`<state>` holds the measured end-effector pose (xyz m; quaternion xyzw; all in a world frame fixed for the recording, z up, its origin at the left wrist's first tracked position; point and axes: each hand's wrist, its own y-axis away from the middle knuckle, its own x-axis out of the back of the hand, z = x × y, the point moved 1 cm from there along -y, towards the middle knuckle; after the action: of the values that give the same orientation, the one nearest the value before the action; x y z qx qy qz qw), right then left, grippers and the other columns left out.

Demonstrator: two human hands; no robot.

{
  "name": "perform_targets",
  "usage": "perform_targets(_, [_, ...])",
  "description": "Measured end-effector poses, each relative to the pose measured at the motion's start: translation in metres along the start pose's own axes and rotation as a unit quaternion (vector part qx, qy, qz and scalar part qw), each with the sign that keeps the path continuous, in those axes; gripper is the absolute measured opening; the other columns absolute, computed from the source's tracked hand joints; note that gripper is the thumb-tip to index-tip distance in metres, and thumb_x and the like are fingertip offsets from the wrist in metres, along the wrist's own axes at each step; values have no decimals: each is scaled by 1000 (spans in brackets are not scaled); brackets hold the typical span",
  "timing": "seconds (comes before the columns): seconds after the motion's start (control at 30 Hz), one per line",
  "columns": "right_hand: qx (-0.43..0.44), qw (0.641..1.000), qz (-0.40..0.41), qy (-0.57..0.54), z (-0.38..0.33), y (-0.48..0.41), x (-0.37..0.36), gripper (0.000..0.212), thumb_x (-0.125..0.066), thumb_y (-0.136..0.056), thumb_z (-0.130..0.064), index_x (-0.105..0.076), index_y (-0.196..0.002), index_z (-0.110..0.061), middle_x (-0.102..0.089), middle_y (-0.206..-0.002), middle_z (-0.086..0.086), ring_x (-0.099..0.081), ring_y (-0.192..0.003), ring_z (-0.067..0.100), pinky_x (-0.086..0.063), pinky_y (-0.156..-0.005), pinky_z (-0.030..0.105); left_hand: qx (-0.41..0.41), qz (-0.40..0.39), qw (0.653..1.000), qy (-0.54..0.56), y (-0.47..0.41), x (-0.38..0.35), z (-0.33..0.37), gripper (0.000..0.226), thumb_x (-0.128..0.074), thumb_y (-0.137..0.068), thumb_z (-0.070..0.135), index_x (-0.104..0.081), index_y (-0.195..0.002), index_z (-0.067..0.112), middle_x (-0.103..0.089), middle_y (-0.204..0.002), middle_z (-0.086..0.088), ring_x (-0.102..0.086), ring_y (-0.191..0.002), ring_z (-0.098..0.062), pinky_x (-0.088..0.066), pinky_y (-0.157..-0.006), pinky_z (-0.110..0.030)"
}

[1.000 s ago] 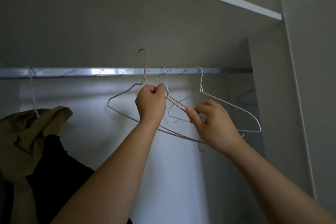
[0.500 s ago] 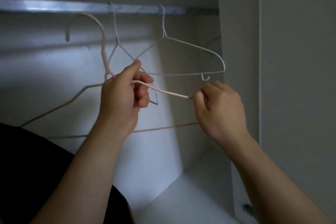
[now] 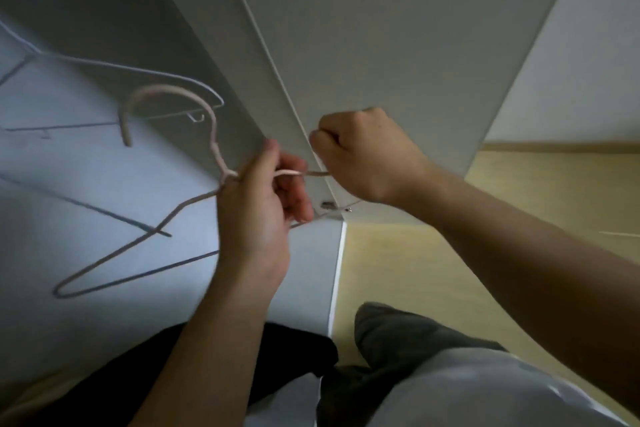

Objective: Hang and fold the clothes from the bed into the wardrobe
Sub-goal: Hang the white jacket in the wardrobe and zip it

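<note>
fetching step: l hand (image 3: 259, 208) grips pink hanger (image 3: 166, 88) at neck, r hand (image 3: 367, 156) fisted round its arm, bare, in front of wardrobe (image 3: 104, 166). next prob: carry to bed, thread a garment on.

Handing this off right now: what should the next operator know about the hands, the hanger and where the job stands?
Left hand: grips the pink hanger just below its neck.
Right hand: fist closed round the hanger's right arm.
Hanger: bare, hook free in the air, held in front of the wardrobe side panel. A white hanger hangs behind it.
Done: a hanger is in hand.
Left: put a garment on it and hang it up. The bed is out of view.
</note>
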<state>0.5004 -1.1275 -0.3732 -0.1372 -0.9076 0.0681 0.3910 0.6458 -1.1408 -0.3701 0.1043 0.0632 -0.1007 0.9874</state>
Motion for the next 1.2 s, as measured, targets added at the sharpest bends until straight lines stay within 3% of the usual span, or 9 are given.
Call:
perform_targets(0.1, [-74,996,-19,-40,6,39,54,38,-43,-98,-23,-42,-63,-9,-48,-58,6,-48,-58,26,-40,-54,40,71,-64,995,-25,33,-49,9,48,-52,-103,31,-69,-60,18,-49,-50,-2,-47,-42,-14,-38,-42,-25])
perform_targets(0.2, [-148,987,-3,-61,14,84,107,38,-44,-99,-22,-44,-65,-8,-50,-57,2,-45,-54,18,-34,-50,28,116,-144,980,-76,71,-102,19,48,-51,-103,34,-72,-62,22,-53,-53,-2,-49,-44,-15,-41,-44,-25])
perform_targets(0.27, [-199,978,18,-60,24,119,142,39,-43,-101,-25,-47,-65,-10,-52,-59,1,-48,-55,18,-36,-51,29,141,-218,962,-89,91,-136,20,44,-52,-102,38,-73,-66,22,-54,-55,-3,-50,-46,-15,-42,-44,-25])
perform_targets(0.43, [-314,944,86,-57,68,201,220,42,-40,-101,-40,-54,-66,-20,-58,-62,-2,-53,-57,14,-43,-54,31,223,-350,903,-116,132,-236,-2,38,-57,-97,47,-74,-75,21,-57,-64,-1,-50,-50,-11,-39,-47,-24])
perform_targets(0.6, [-449,884,128,-14,148,275,301,42,-41,-100,-45,-59,-72,-19,-59,-65,-1,-58,-62,21,-47,-55,35,342,-449,801,-200,153,-355,-40,35,-65,-91,50,-74,-84,17,-60,-71,-1,-51,-54,-14,-41,-52,-26])
perform_targets(0.77, [-523,834,170,47,221,358,403,46,-34,-101,-55,-55,-70,-28,-58,-62,-6,-55,-53,8,-33,-44,22,334,-505,757,-245,175,-489,-71,26,-73,-81,38,-73,-94,16,-62,-75,1,-51,-55,-11,-41,-51,-21])
perform_targets(0.93, [-581,778,237,41,275,418,484,49,-34,-100,-59,-54,-71,-24,-58,-65,-3,-57,-60,16,-48,-55,36,287,-553,734,-269,206,-627,-99,24,-68,-91,21,-67,-113,11,-70,-85,-3,-58,-56,-12,-44,-53,-23])
perform_targets(1.03, [-602,744,290,9,315,433,520,45,-37,-100,-57,-52,-73,-25,-59,-67,-3,-57,-61,17,-45,-56,34,241,-590,716,-284,216,-708,-117,18,-64,-95,20,-62,-113,16,-76,-93,-4,-66,-62,-15,-50,-61,-28])
perform_targets(1.2, [-631,684,364,-18,383,434,573,37,-41,-97,-61,-54,-81,-31,-64,-68,-6,-63,-57,12,-50,-53,32,154,-675,659,-294,220,-838,-141,29,-69,-94,27,-62,-121,33,-73,-109,-1,-73,-77,-21,-54,-70,-31])
